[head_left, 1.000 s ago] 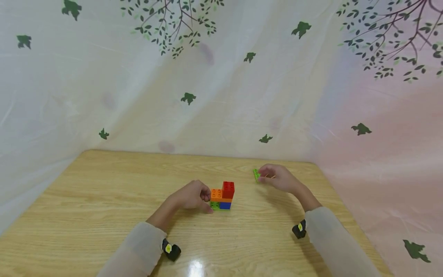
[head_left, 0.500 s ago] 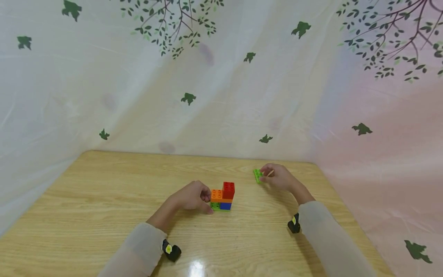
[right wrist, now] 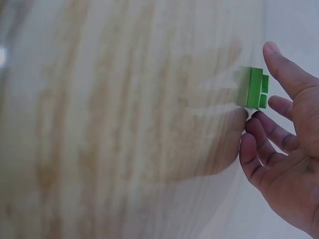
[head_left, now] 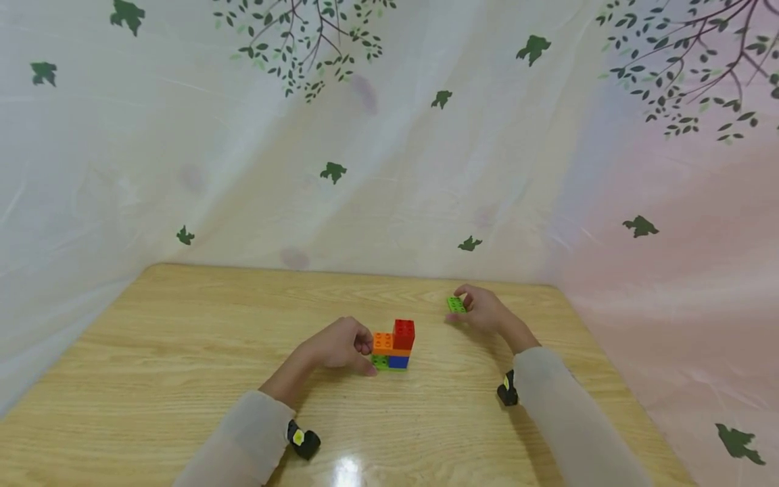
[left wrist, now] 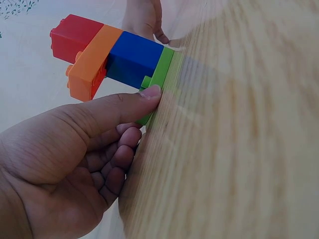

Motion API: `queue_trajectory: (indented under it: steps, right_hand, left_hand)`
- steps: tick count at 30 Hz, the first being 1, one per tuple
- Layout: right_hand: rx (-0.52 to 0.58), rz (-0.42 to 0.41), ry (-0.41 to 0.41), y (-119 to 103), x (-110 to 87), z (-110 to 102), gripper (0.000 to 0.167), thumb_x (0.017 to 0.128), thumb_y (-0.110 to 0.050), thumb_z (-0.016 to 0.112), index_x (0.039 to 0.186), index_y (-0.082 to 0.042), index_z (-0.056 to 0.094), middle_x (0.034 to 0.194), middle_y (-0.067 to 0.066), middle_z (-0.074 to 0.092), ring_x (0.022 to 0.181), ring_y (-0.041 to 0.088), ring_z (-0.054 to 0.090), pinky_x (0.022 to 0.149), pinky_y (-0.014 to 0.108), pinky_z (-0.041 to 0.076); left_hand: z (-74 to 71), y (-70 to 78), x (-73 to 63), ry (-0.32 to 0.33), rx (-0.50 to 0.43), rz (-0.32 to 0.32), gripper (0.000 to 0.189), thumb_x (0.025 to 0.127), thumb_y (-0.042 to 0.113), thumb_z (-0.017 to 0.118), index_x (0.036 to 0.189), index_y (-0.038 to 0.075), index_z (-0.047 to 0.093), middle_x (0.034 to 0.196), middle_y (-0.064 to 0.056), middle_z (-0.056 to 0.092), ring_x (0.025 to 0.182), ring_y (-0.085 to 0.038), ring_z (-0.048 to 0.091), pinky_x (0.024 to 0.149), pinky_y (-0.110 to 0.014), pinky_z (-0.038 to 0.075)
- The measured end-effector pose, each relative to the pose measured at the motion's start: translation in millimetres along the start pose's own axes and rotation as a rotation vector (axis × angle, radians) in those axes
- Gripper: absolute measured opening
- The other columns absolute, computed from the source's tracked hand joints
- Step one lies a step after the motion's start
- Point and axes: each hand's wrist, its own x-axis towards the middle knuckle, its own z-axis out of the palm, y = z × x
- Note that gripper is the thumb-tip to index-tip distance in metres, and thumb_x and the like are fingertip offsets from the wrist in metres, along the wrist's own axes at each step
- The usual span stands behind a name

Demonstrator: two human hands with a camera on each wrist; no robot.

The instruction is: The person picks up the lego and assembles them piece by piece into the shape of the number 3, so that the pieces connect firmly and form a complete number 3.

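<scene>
In the head view a small stack of toy building bricks (head_left: 398, 343) stands mid-table. Its green base plate (left wrist: 162, 69) carries a blue brick (left wrist: 134, 56), an orange brick (left wrist: 94, 62) lies over that, and a red brick (left wrist: 77, 37) tops it. My left hand (head_left: 342, 343) pinches the near end of the base plate, thumb on its edge and fingers behind. A flat green studded brick (head_left: 456, 305) lies toward the back right. Around it my right hand (head_left: 482, 308) spreads thumb and fingers; in the right wrist view the thumb stands apart from the green brick (right wrist: 255, 87).
The wooden table (head_left: 182, 338) reaches back to a pale cloth backdrop (head_left: 389, 203) printed with leaves and branches. Black wrist cameras sit on the left cuff (head_left: 303, 439) and the right cuff (head_left: 508, 389).
My right hand has moved a little left and come round the flat green brick, thumb now on its near side. The left hand and the stack stay put.
</scene>
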Motion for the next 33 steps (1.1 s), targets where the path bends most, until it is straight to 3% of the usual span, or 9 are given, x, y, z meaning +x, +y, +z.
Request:
queue_trajectory:
  steps: [8, 17, 22, 33]
  right_hand:
    - [-0.014, -0.056, -0.007, 1.0, 0.3, 0.3, 0.057, 0.091, -0.027, 0.080, 0.137, -0.002, 0.056, 0.106, 0.016, 0.065, 0.096, 0.028, 0.061, 0.082, 0.044, 0.051]
    - [-0.033, -0.073, -0.041, -1.6, 0.5, -0.5, 0.051, 0.092, -0.015, 0.076, 0.137, 0.002, 0.058, 0.118, 0.017, 0.065, 0.107, 0.033, 0.062, 0.092, 0.050, 0.051]
    - [-0.032, -0.094, -0.049, -3.9, -0.7, -1.1, 0.043, 0.091, -0.008, 0.075, 0.131, 0.001, 0.064, 0.120, 0.014, 0.066, 0.107, 0.031, 0.061, 0.093, 0.048, 0.050]
    - [-0.048, -0.169, -0.049, -15.8, -11.0, -1.6, 0.042, 0.089, -0.004, 0.075, 0.130, -0.001, 0.066, 0.123, 0.011, 0.067, 0.108, 0.028, 0.060, 0.094, 0.049, 0.050]
  left_hand:
    - [0.8, 0.1, 1.2, 0.005, 0.004, 0.001, 0.027, 0.077, 0.022, 0.092, 0.083, 0.011, 0.068, 0.073, 0.005, 0.055, 0.070, -0.013, 0.050, 0.066, -0.030, 0.042]
    - [1.5, -0.1, 1.0, 0.006, 0.001, 0.002, 0.026, 0.077, 0.022, 0.092, 0.084, 0.011, 0.069, 0.073, 0.004, 0.055, 0.071, -0.013, 0.051, 0.066, -0.030, 0.043]
    - [1.7, -0.4, 1.1, 0.006, 0.000, 0.003, 0.027, 0.077, 0.023, 0.092, 0.083, 0.012, 0.068, 0.073, 0.004, 0.055, 0.070, -0.013, 0.050, 0.065, -0.030, 0.043]
    - [3.2, 0.4, -0.7, 0.008, -0.009, 0.022, 0.027, 0.077, 0.021, 0.092, 0.079, 0.013, 0.066, 0.070, 0.006, 0.052, 0.067, -0.011, 0.047, 0.062, -0.028, 0.040]
